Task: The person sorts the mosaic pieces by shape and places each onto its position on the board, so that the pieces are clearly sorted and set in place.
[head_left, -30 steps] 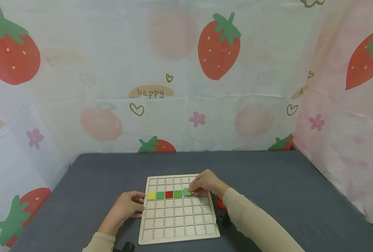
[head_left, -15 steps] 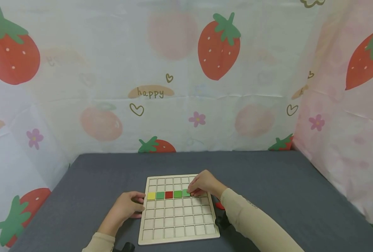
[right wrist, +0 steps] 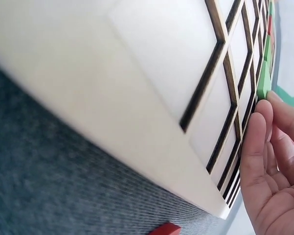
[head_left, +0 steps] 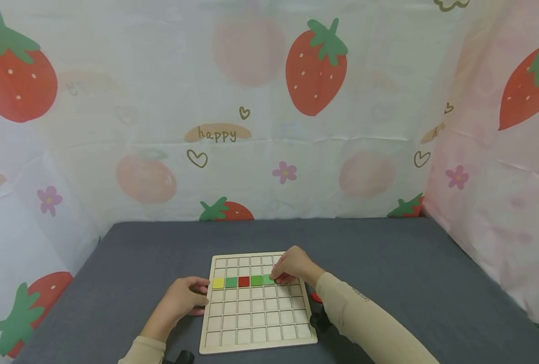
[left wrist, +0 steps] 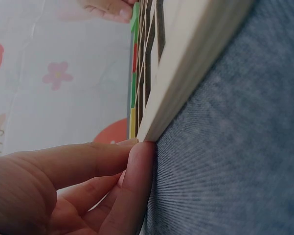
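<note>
A pale wooden grid board (head_left: 258,319) lies on the dark cloth. Across its third row from the back run a yellow tile (head_left: 218,283), a green tile (head_left: 231,282), a red tile (head_left: 243,281) and a brighter green tile (head_left: 256,280). My right hand (head_left: 294,265) pinches another green tile (head_left: 268,279) at the right end of this row. In the right wrist view that tile (right wrist: 263,84) tilts slightly, thumb and fingertips at its near end. My left hand (head_left: 185,298) touches the board's left edge with its fingertips (left wrist: 141,149), thumb and fingers apart.
A red object (head_left: 316,297), mostly hidden by the right sleeve, lies just right of the board. Black wrist camera mounts (head_left: 320,319) sit below both wrists. Behind the table (head_left: 160,242) hangs a strawberry-printed curtain (head_left: 260,126).
My right hand has shifted slightly left, bringing the green tile up to the row beside the brighter green one. The left hand and the board stay in place.
</note>
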The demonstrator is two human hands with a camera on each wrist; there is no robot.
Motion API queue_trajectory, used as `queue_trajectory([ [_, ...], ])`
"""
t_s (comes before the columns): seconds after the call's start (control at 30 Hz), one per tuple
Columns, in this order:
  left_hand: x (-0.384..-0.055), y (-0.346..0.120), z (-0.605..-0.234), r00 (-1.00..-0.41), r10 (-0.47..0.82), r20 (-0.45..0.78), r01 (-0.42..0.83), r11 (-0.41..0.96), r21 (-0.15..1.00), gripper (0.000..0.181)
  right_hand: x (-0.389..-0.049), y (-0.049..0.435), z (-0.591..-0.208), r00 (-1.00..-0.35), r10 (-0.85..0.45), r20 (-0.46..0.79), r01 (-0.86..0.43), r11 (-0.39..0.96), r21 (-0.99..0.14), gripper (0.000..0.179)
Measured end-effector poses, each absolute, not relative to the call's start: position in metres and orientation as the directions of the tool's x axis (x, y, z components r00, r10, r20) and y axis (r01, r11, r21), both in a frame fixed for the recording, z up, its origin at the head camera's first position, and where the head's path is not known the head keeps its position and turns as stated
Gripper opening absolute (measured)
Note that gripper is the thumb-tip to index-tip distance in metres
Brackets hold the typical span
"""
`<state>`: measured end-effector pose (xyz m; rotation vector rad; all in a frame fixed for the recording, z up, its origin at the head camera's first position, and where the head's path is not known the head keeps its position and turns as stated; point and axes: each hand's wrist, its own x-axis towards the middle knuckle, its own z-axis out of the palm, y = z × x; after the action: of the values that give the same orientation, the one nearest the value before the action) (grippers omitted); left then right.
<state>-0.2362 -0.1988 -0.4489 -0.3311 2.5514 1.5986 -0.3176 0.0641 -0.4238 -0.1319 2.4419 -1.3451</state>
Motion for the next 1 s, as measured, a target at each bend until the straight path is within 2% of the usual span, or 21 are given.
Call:
queue_trajectory([
  [0.6, -0.237, -0.198, -0.448, -0.969, -0.12, -0.214, -0.245, 0.425, 0.871, 0.049, -0.314, 0.063, -0.422, -0.943, -0.254, -0.217, 0.044, 0.549, -0.835, 0.007],
  [1.0, -0.236, -0.198, -0.447, -0.972, -0.111, -0.207, -0.234, 0.408, 0.882, 0.048, -0.319, 0.097, -0.408, -0.947, -0.254, -0.197, 0.05, 0.489, -0.871, 0.009],
])
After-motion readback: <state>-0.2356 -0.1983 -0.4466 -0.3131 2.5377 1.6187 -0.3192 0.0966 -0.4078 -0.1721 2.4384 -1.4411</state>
